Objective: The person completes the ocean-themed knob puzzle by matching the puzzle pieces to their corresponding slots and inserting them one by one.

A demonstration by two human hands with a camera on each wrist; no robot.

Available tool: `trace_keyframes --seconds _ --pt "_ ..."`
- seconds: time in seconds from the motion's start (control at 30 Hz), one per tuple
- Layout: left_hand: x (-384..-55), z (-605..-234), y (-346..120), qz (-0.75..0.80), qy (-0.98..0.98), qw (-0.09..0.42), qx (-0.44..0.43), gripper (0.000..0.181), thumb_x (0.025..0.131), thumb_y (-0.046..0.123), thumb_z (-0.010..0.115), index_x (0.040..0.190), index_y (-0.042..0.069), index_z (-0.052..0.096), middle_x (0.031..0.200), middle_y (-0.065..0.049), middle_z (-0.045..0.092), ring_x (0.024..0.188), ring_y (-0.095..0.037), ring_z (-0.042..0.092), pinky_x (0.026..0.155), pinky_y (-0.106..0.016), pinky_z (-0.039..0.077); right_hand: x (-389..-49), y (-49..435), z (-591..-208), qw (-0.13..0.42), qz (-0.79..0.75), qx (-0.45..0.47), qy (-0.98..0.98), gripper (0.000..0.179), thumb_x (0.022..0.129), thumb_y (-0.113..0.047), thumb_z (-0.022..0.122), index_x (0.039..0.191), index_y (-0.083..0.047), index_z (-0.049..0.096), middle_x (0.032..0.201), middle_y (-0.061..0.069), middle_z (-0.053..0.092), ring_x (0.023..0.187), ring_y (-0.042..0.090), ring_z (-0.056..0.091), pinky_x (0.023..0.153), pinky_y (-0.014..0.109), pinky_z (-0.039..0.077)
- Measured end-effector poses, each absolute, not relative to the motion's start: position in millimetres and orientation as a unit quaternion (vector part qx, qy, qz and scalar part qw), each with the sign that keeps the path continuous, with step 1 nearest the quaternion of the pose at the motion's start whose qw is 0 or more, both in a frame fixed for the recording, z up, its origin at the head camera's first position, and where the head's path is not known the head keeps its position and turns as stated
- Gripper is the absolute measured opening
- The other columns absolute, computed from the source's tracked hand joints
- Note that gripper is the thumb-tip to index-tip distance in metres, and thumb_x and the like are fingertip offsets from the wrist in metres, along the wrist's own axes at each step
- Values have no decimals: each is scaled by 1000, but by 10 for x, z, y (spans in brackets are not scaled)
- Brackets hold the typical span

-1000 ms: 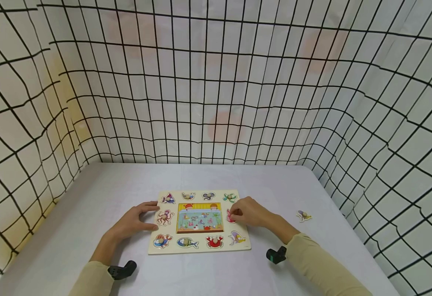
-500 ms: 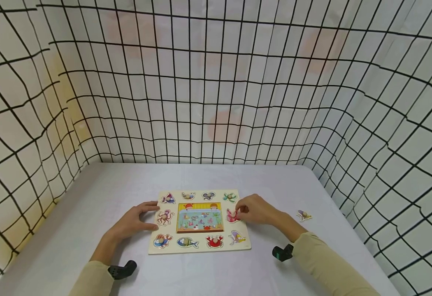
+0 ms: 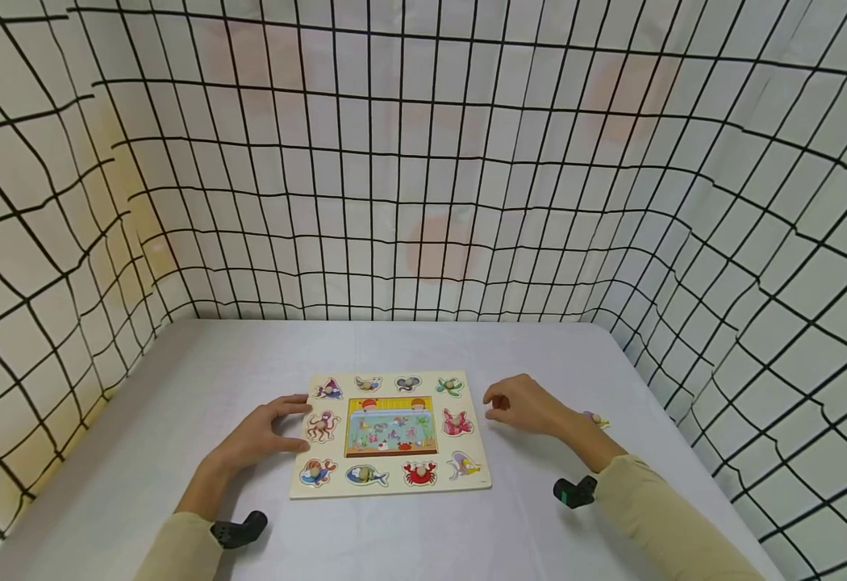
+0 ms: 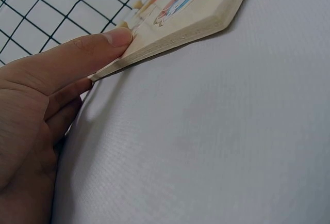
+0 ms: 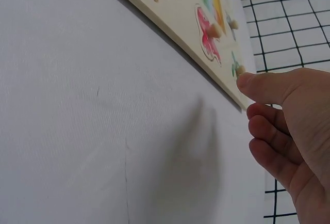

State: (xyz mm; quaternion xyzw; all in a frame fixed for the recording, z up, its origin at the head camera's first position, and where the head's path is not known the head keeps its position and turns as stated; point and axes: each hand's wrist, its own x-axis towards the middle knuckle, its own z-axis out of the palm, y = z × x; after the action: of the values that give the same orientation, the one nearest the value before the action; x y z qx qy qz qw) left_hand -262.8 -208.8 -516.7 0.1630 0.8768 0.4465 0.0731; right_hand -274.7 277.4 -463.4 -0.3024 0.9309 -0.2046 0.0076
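Note:
A wooden peg puzzle board (image 3: 390,488) with sea-animal pieces lies flat on the table. My left hand (image 3: 267,432) rests at its left edge, fingers and thumb spread; in the left wrist view the thumb (image 4: 90,53) lies on the board's edge. My right hand (image 3: 521,406) hovers just right of the board, fingers loosely bent, holding nothing. The pink starfish piece (image 3: 456,422) sits in its place on the right side, its knob (image 5: 214,30) showing in the right wrist view. A loose yellow-and-purple fish piece (image 3: 596,419) lies partly hidden behind my right forearm.
The lower-right fish recess (image 3: 465,465) shows its printed picture without a knob. Other knobbed pieces, such as a crab (image 3: 419,474) and an octopus (image 3: 323,426), sit around the central aquarium picture (image 3: 392,428). Black netting (image 3: 423,202) surrounds the white table (image 3: 394,541).
My right hand has let go of the starfish piece and moved right, off the board, partly covering the loose fish piece with its forearm. My left hand has stayed in place.

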Motion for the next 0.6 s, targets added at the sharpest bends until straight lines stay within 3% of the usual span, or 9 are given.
trace_keyframes --seconds 0.6 --pt "-2638 -5180 -2097 445 877 70 167 70 77 26 93 137 4 65 157 -20 45 148 -49 28 116 -69 21 -2704 3131 -4602 -7 -205 -269 941 16 89 -10 82 102 -4 77 85 -11 67 77 8 58 69 27 55"
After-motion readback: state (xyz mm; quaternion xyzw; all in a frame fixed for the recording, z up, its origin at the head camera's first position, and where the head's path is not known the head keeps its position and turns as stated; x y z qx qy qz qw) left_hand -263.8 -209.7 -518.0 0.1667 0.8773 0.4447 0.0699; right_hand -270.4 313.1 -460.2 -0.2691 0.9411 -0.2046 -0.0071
